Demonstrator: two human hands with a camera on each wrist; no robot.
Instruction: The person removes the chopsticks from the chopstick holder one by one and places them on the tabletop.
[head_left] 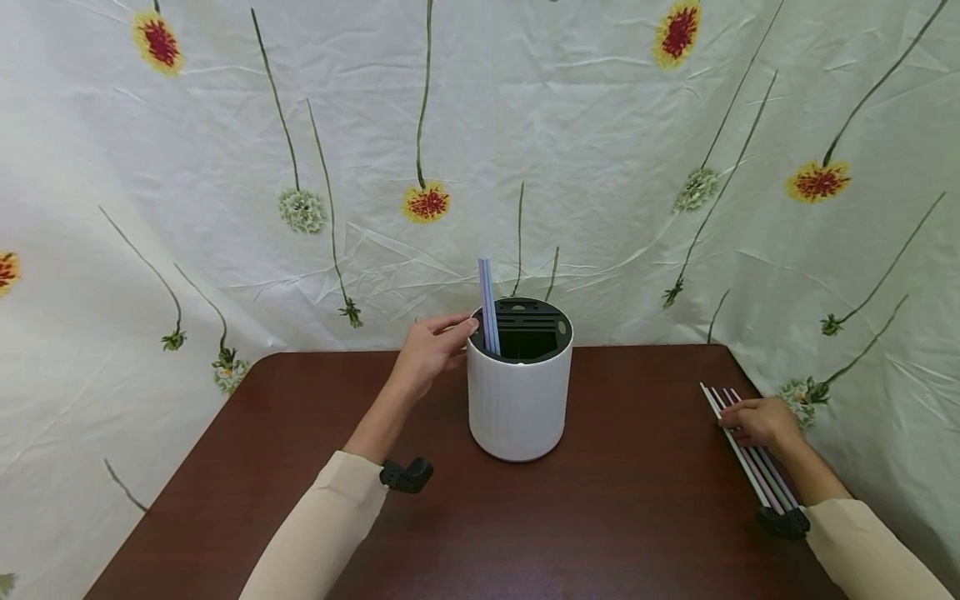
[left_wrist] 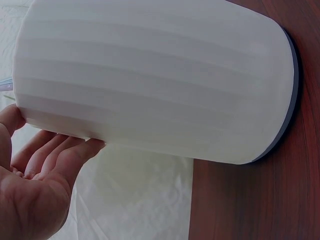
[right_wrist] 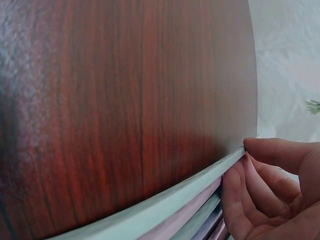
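Straws (right_wrist: pixel 165 210) against fingers (right_wrist: pixel 250 185), closest from wrist

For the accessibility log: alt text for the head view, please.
A person's left hand touches the rim of a white holder with straws standing in it, while the right hand rests on loose straws lying on the brown table.

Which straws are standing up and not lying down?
The blue straws in the white holder stand upright by the left hand. The others lie flat on the table under the right hand.
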